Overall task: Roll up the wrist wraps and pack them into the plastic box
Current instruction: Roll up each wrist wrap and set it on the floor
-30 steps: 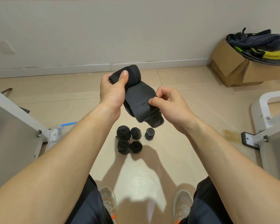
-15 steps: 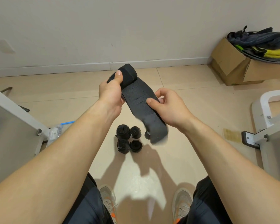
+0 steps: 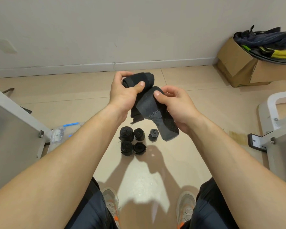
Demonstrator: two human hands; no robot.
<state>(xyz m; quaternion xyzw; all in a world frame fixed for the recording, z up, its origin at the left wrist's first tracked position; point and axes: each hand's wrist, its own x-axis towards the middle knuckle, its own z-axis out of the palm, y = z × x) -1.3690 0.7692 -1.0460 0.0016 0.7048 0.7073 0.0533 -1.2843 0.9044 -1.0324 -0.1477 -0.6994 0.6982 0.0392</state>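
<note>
I hold a black wrist wrap [image 3: 148,103] in the air over the floor. My left hand [image 3: 124,91] grips its rolled-up end, thumb pressed on the roll. My right hand [image 3: 173,103] pinches the loose strip just below the roll, and the tail with its Velcro patch hangs down to the right. Several rolled black wraps [image 3: 133,140] stand on the tile floor below my hands. The clear plastic box [image 3: 59,133] with blue clips lies at the left, partly hidden behind my left forearm and a grey frame.
A grey metal frame [image 3: 15,123] stands at the left and a white and grey machine frame [image 3: 277,129] at the right. A cardboard box [image 3: 241,70] stuffed with dark and yellow straps sits by the wall. My shoes [image 3: 112,204] are at the bottom.
Both hands came closer together. The roll in my left hand turned and took up more strip, and my right hand shifted up toward it, so the hanging tail is shorter.
</note>
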